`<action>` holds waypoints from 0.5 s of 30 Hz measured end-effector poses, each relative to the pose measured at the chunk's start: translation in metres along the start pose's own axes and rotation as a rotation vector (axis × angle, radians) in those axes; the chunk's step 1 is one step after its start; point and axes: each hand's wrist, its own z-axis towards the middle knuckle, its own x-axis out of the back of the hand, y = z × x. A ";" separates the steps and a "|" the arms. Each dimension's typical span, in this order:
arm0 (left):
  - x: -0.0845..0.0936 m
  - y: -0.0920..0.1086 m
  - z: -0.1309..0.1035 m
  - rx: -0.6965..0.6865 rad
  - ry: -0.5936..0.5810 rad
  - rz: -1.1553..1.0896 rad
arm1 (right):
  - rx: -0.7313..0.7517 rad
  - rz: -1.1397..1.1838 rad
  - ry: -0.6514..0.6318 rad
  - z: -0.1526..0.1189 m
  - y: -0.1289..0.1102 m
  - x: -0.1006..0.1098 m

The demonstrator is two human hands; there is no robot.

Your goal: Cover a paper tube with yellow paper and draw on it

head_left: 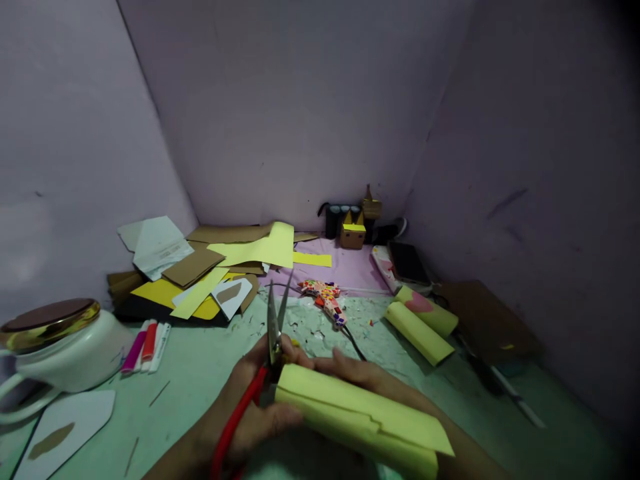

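Yellow-green paper tube [360, 421], at six o'clock above the pale green tabletop [193, 400]. The left hand [263, 427] clamps its left end and red-handled metal scissors [273, 337], blades parted toward twelve; the right hand [363, 371] is behind it, its grip unclear.

No readable text, labels, brands, numbers or signs.
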 end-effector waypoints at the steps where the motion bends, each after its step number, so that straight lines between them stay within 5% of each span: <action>1: -0.002 0.000 0.001 -0.021 0.053 -0.039 | 0.031 0.011 0.018 0.002 0.000 0.000; 5: -0.005 0.000 0.006 -0.082 0.354 -0.166 | 0.364 0.059 0.164 0.012 0.006 0.004; 9: -0.010 -0.010 0.011 -0.062 0.415 -0.079 | 0.690 -0.027 0.398 0.021 0.019 0.005; 12: -0.021 -0.020 0.013 -0.048 0.416 -0.016 | 0.711 -0.073 0.495 0.024 0.025 0.000; 15: -0.028 -0.022 0.013 -0.083 0.416 0.082 | 0.666 -0.021 0.434 0.023 0.023 -0.005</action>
